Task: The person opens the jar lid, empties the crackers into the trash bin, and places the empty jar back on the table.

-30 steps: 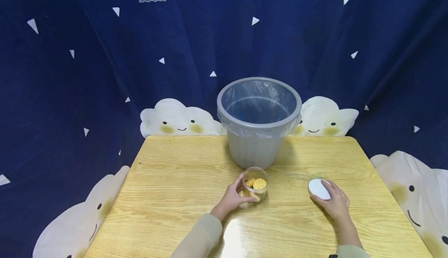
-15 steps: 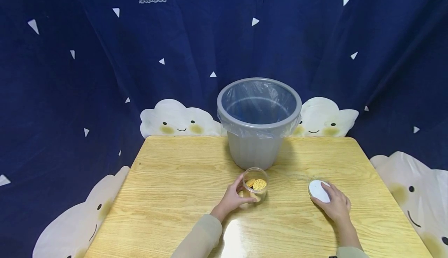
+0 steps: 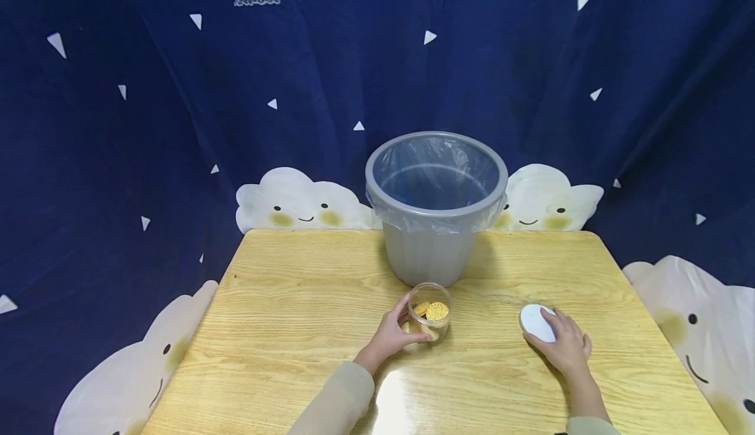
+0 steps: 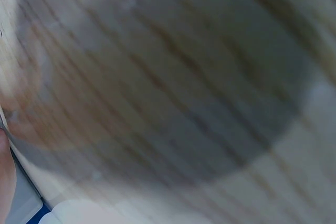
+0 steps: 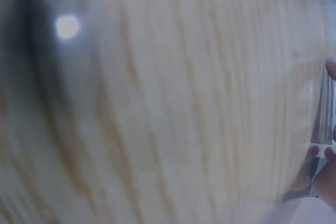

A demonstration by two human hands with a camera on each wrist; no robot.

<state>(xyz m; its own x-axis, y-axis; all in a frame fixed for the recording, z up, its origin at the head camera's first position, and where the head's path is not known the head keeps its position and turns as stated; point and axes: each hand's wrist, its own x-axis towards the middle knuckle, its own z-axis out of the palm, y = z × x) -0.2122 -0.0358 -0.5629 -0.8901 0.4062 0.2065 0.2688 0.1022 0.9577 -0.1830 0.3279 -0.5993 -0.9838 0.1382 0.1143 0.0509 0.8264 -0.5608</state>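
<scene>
My left hand (image 3: 389, 335) grips the side of a clear round jar (image 3: 442, 331), its thumb in front and fingers behind. Inside the uncovered jar lie round yellow biscuits (image 3: 437, 311). Over on the right, my right hand (image 3: 569, 343) holds a round white lid (image 3: 535, 323) by its edge, flat and low over the table. In the right wrist view, the lid's ridged, see-through side (image 5: 324, 108) shows between thumb and fingers at the right edge. The left wrist view is mostly blurred wood, with a bit of the hand (image 4: 5, 177) at its left edge.
Just behind the jar stands a grey waste bin (image 3: 427, 255) with a clear plastic bag over its rim. The wooden table (image 3: 295, 291) ends at a dark blue curtain (image 3: 307, 61) with triangles and smiling clouds.
</scene>
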